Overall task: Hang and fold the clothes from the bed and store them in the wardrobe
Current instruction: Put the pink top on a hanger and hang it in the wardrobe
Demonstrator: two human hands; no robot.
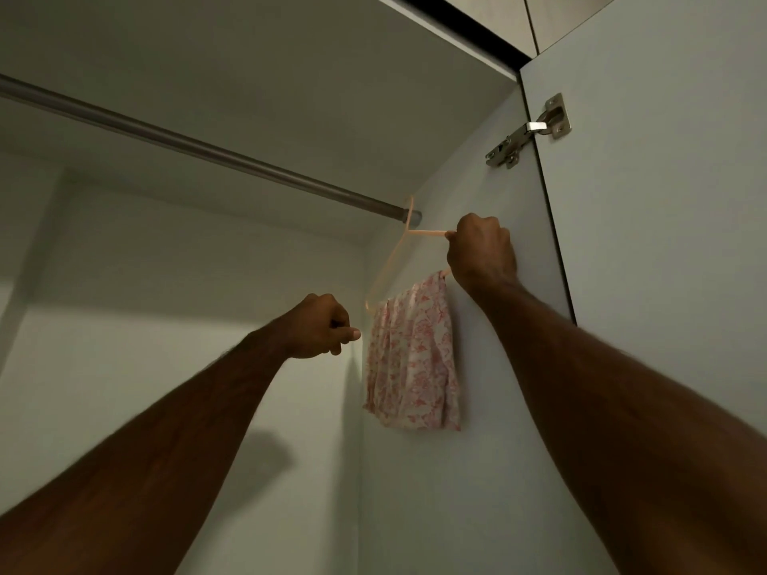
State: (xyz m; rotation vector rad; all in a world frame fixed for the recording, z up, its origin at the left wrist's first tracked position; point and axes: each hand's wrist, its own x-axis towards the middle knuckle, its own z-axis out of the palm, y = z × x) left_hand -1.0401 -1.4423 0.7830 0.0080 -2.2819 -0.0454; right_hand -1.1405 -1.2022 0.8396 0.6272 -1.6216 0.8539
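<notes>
Hanger (390, 265) with folded cloth (413, 354) hooks on the rail (199, 149) just left of my right hand (481, 251), which grips its arm; my left hand (321, 327), curled and empty, is below.

A white cloth garment printed with a red floral pattern (411, 354) drapes a pale peach plastic hanger (388, 263) on a grey metal rail (199, 147), inside a white-panelled wardrobe (207, 284) with a silver steel hinge (529, 132).

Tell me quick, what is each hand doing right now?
Left hand: fingers curled, holding nothing visible, just left of the floral garment.
Right hand: gripping the peach hanger hooked on the rail.
</notes>
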